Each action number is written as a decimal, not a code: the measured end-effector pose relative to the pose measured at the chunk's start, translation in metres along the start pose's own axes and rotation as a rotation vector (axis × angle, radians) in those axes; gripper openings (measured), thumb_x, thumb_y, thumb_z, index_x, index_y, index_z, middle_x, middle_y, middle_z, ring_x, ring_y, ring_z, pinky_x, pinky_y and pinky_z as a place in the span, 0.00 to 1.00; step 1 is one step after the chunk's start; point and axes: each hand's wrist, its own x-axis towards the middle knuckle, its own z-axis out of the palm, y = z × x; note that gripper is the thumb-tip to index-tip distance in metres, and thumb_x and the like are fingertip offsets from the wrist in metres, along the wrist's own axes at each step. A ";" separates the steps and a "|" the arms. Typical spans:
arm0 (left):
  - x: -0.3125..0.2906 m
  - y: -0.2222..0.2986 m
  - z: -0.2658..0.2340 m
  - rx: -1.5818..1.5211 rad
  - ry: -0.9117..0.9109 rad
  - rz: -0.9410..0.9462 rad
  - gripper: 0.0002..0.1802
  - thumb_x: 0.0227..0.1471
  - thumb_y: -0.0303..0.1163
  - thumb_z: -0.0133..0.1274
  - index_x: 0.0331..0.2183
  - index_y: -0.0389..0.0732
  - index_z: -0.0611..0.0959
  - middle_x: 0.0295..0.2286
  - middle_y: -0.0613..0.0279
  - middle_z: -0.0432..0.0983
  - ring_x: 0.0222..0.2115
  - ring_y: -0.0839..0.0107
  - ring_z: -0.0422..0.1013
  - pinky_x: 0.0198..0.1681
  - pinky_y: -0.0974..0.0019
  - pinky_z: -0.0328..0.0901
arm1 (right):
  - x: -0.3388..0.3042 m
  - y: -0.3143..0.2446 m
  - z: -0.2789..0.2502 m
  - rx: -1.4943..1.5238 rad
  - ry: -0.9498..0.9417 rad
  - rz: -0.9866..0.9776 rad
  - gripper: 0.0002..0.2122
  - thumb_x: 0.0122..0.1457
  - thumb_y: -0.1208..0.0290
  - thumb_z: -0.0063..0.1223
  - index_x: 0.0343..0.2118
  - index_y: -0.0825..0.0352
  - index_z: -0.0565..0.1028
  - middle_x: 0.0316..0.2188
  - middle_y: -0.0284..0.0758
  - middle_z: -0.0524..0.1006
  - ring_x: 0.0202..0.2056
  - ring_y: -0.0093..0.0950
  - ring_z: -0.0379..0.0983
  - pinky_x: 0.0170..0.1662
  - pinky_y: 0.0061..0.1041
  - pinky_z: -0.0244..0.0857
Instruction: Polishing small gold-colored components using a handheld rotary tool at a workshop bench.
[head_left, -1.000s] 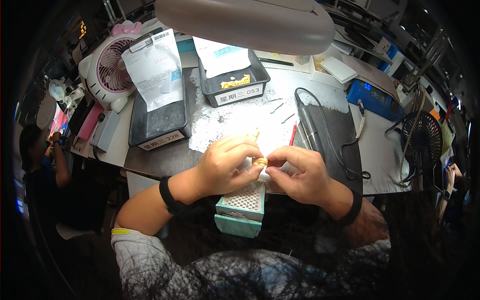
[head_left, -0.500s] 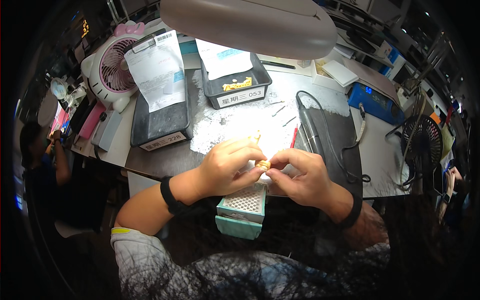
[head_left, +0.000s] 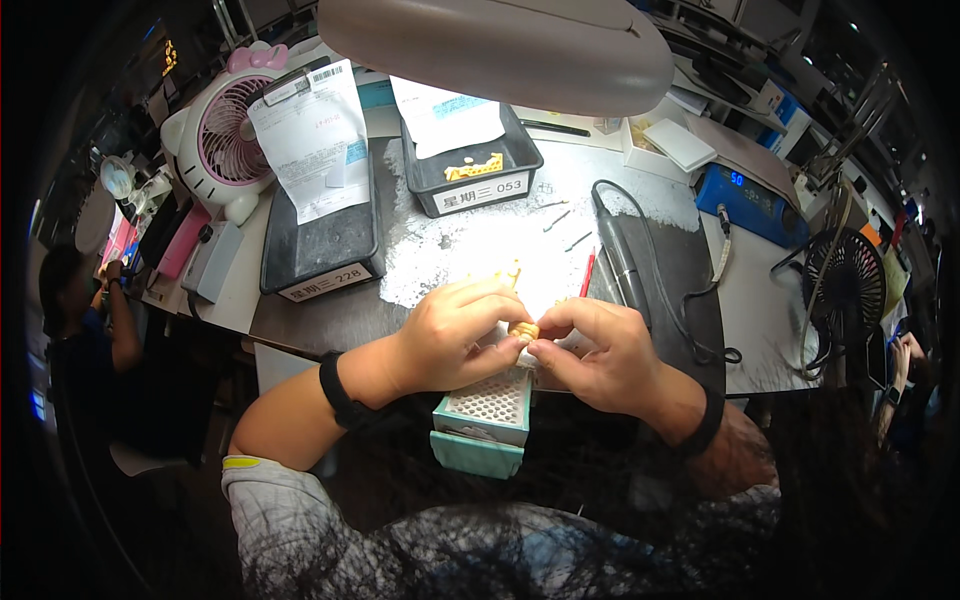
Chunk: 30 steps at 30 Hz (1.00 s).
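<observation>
Between the fingertips of both hands I pinch a small yellow tooth-shaped dental model piece [head_left: 524, 331], lit brightly under the lamp. My left hand [head_left: 448, 335] grips it from the left with thumb and fingers closed. From the other side, my right hand [head_left: 603, 357] closes thumb and forefinger on it. My fingers cover much of the piece. Just beneath them is a green box [head_left: 488, 405] with a white perforated top, at the table's front edge. Another yellow piece [head_left: 515, 271] shows on the worktop behind my left fingers, partly hidden.
A lamp hood [head_left: 500, 55] hangs overhead. Two black trays, one with yellow dental models [head_left: 474, 167], hold papers. A red pencil [head_left: 588, 272], small burs and a corded rotary handpiece [head_left: 617, 255] lie beyond my hands. A blue control unit [head_left: 750, 205] stands right, a pink-white fan [head_left: 235, 140] left.
The dental model piece has shifted very slightly between my fingertips. Both hands stay in nearly the same place.
</observation>
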 end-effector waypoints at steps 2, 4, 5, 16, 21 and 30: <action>-0.001 -0.001 0.001 0.004 0.007 0.001 0.12 0.48 0.22 0.66 0.37 0.35 0.82 0.33 0.53 0.81 0.33 0.57 0.79 0.37 0.60 0.73 | 0.000 0.000 0.001 -0.002 0.013 -0.010 0.09 0.56 0.76 0.69 0.37 0.68 0.80 0.32 0.41 0.83 0.32 0.38 0.84 0.36 0.31 0.76; -0.001 0.000 0.001 0.008 0.015 0.003 0.12 0.48 0.22 0.66 0.37 0.35 0.82 0.33 0.53 0.81 0.33 0.57 0.79 0.37 0.60 0.73 | 0.000 -0.001 0.001 -0.018 0.027 -0.030 0.09 0.55 0.76 0.69 0.38 0.68 0.80 0.33 0.41 0.83 0.33 0.38 0.83 0.36 0.32 0.76; -0.001 0.001 0.000 0.016 0.014 -0.006 0.12 0.48 0.22 0.67 0.37 0.34 0.82 0.33 0.53 0.81 0.33 0.57 0.79 0.37 0.60 0.73 | 0.001 -0.001 0.002 -0.034 0.042 -0.051 0.10 0.55 0.77 0.69 0.38 0.68 0.80 0.34 0.41 0.83 0.34 0.39 0.83 0.36 0.32 0.76; 0.002 -0.003 0.006 -0.017 0.097 0.013 0.09 0.49 0.29 0.67 0.32 0.39 0.83 0.29 0.60 0.81 0.26 0.60 0.76 0.30 0.61 0.70 | 0.006 0.000 -0.001 -0.158 0.067 -0.294 0.11 0.53 0.81 0.66 0.40 0.69 0.81 0.40 0.41 0.82 0.36 0.40 0.82 0.36 0.33 0.76; -0.001 -0.005 0.005 -0.048 0.050 -0.014 0.11 0.50 0.30 0.68 0.34 0.38 0.83 0.30 0.59 0.81 0.28 0.60 0.77 0.33 0.60 0.71 | 0.006 -0.002 -0.001 -0.127 0.058 -0.275 0.10 0.53 0.81 0.66 0.39 0.69 0.81 0.39 0.41 0.82 0.36 0.41 0.82 0.37 0.33 0.77; 0.000 -0.006 0.005 -0.108 0.046 -0.007 0.13 0.47 0.30 0.70 0.35 0.38 0.84 0.32 0.59 0.82 0.30 0.59 0.78 0.34 0.61 0.72 | 0.006 -0.004 0.000 -0.102 0.099 -0.222 0.08 0.55 0.81 0.66 0.38 0.70 0.79 0.38 0.43 0.83 0.35 0.41 0.83 0.37 0.33 0.77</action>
